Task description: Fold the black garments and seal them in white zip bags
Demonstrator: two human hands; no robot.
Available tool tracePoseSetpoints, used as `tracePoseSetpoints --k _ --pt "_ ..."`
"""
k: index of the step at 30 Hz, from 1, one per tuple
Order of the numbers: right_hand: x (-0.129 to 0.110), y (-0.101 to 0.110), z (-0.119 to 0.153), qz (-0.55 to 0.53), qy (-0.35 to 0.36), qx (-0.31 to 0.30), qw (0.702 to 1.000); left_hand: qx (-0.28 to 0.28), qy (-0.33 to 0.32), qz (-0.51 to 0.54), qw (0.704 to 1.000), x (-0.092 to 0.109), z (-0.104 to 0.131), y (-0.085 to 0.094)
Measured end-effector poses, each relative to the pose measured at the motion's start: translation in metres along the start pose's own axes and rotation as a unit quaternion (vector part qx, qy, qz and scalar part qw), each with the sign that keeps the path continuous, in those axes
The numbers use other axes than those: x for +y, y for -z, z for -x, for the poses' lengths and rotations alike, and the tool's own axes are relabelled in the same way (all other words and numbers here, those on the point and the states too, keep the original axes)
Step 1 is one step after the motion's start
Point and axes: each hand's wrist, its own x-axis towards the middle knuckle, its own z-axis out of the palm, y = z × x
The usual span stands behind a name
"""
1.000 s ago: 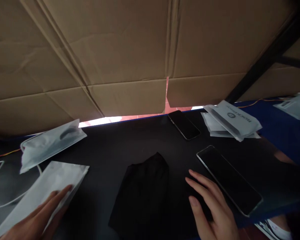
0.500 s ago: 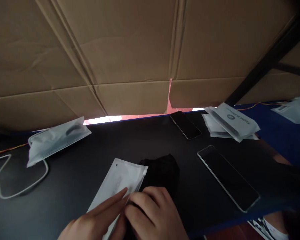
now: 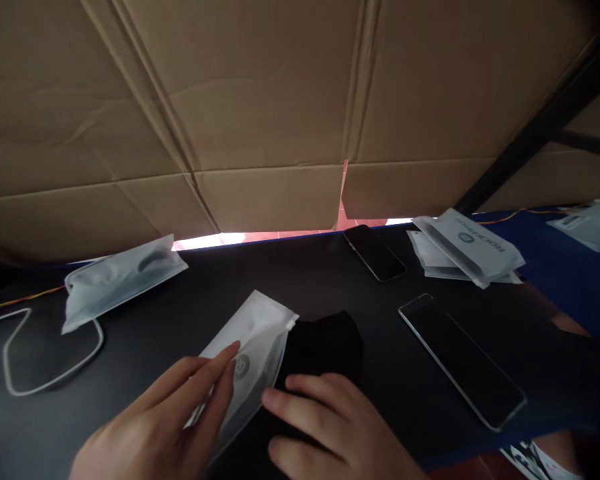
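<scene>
A frosted white zip pouch (image 3: pixel 257 327) with a grey round logo lies slantwise on the black tabletop, its long slider side parted. My left hand (image 3: pixel 165 413) pinches the pouch's upper layer, lifting it. A dark, soft-looking black item (image 3: pixel 327 340), perhaps folded cloth, lies against the pouch's right side. Over the lower part of that item rests my right hand (image 3: pixel 335 427), fingers apart, the index fingertip close to the pouch's parted edge. Whatever lies under the right palm is hidden.
Two dark-screened phones, a smaller one (image 3: pixel 375 253) and a larger one (image 3: pixel 463 360), lie to the right. Behind them sit stacked white pouches (image 3: pixel 475 250). A filled pouch (image 3: pixel 125 280) and a white cable (image 3: pixel 55 383) are at left. Cardboard (image 3: pixel 260 100) stands along the far edge.
My left hand has moved left, drawing the pouch's upper layer away so its side gapes. The right hand has let go of the pouch edge and shifted right, fingers spreading.
</scene>
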Motion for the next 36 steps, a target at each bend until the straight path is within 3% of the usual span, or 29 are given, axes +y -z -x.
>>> tracePoseSetpoints --k 3,6,9,12,15,17,19,22,27,29,33,36 --pt "0.016 0.020 0.006 0.030 0.007 -0.108 0.994 -0.008 -0.032 -0.070 0.997 0.010 -0.009 -0.006" --pt "0.023 0.019 0.018 0.039 0.018 -0.129 0.991 -0.006 -0.036 -0.079 0.996 0.012 -0.016 -0.013" --pt "0.021 0.006 0.032 0.034 -0.017 -0.068 0.997 -0.034 -0.036 -0.048 0.998 0.016 -0.020 -0.022" --pt "0.013 -0.006 0.042 -0.041 -0.110 0.046 0.992 -0.073 -0.039 -0.008 0.997 0.024 -0.020 -0.031" --pt "0.004 -0.014 0.046 -0.177 -0.238 0.180 0.938 -0.102 -0.036 0.048 0.993 0.034 -0.017 -0.037" --pt "-0.001 -0.017 0.045 -0.215 -0.287 0.229 0.905 -0.111 -0.032 0.081 0.990 0.038 -0.014 -0.038" --pt "-0.003 -0.018 0.041 -0.185 -0.240 0.205 0.931 -0.120 -0.036 0.114 0.986 0.041 -0.011 -0.037" --pt "-0.005 -0.022 0.032 -0.059 -0.147 0.115 0.981 -0.127 -0.053 0.161 0.977 0.040 -0.008 -0.037" --pt "-0.008 -0.029 0.017 0.022 -0.138 -0.026 0.990 -0.098 -0.051 0.192 0.975 0.032 -0.015 -0.037" --pt "-0.012 -0.032 0.011 0.036 -0.152 -0.029 0.987 -0.094 -0.026 0.228 0.969 0.030 -0.016 -0.034" --pt "-0.025 -0.048 0.000 0.076 -0.188 0.020 0.979 -0.057 0.032 0.296 0.953 0.033 -0.012 -0.029" --pt "-0.030 -0.066 -0.007 0.071 -0.134 0.059 0.987 -0.008 0.031 0.278 0.960 0.033 -0.005 -0.033"
